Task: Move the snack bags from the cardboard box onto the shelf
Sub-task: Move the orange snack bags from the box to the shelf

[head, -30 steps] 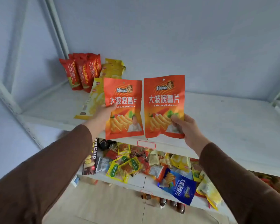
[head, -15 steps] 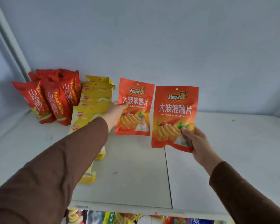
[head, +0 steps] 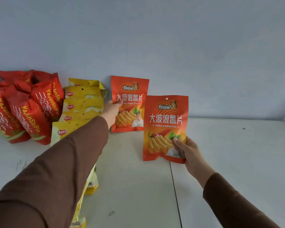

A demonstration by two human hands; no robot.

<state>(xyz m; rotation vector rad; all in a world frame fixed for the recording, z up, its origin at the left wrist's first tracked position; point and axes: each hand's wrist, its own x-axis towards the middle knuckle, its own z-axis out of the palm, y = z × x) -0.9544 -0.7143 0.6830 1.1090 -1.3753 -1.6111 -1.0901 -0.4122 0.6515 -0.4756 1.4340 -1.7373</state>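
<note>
I hold two identical orange snack bags over the white shelf (head: 135, 186). My left hand (head: 111, 113) grips the far orange bag (head: 132, 96) by its left edge; this bag stands upright at the back wall, its bottom edge at the shelf surface. My right hand (head: 187, 150) pinches the lower right corner of the near orange bag (head: 165, 119), held upright above the shelf, in front and to the right of the other. The cardboard box is out of view.
A row of yellow snack bags (head: 82, 104) runs from the back wall toward me, partly under my left sleeve. Red snack bags (head: 28, 109) lean at the far left. A seam (head: 175, 191) splits the shelf panels. The pale wall (head: 155, 38) closes the back.
Both hands have reached deeper over the shelf. The left bag has gone back to the wall beside the yellow bags. The view has moved closer, losing the lower shelf.
</note>
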